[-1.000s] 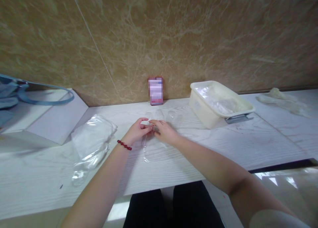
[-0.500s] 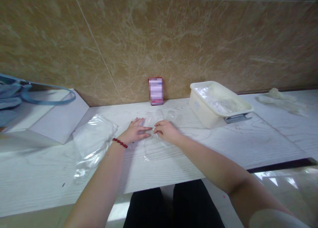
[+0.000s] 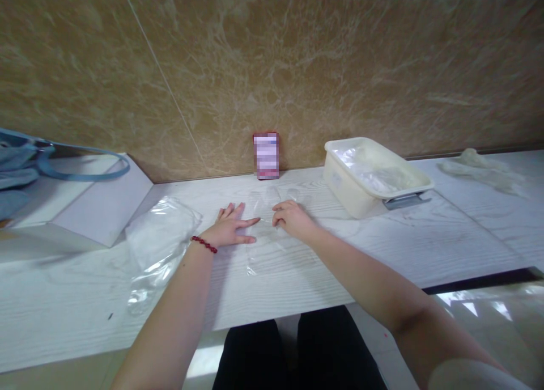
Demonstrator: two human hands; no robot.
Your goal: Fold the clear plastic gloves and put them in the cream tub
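A clear plastic glove (image 3: 266,251) lies flat on the white wood-grain table, its fingers towards the wall. My left hand (image 3: 230,227) rests at the glove's left side with fingers spread, the index fingertip touching the plastic. Over the glove's right part, my right hand (image 3: 293,217) has its fingers curled and pressed together; what they pinch is too small and see-through to make out. Left of my left wrist, which wears a red bead bracelet, lies a stack of clear plastic (image 3: 164,231).
A cream bin (image 3: 346,194) holding clear plastic stands at the right back. Crumpled translucent plastic (image 3: 480,172) lies farther right. A phone (image 3: 267,156) leans on the marble wall. At left are a white box (image 3: 93,203) and a blue bag (image 3: 17,163). The table (image 3: 238,313) ends before my legs.
My right hand has moved a little to the right, away from my left hand. The fingers of my left hand have spread slightly wider.
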